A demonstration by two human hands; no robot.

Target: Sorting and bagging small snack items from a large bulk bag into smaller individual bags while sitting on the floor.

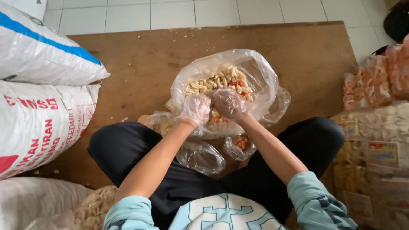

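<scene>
Both gloved hands, left hand [194, 109] and right hand [228, 104], clench the clear plastic bag of mixed pale crackers [223, 81]; overtight twisting may split film, spilling contents.

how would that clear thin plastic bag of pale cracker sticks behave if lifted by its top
The clear thin plastic bag of pale cracker sticks would likely sag and lose its shape; its film looks crumpled and limp. It probably feels light, since the contents look puffed. The sticks may crumble if squeezed; crumbs lie on the brown wooden board.
</scene>
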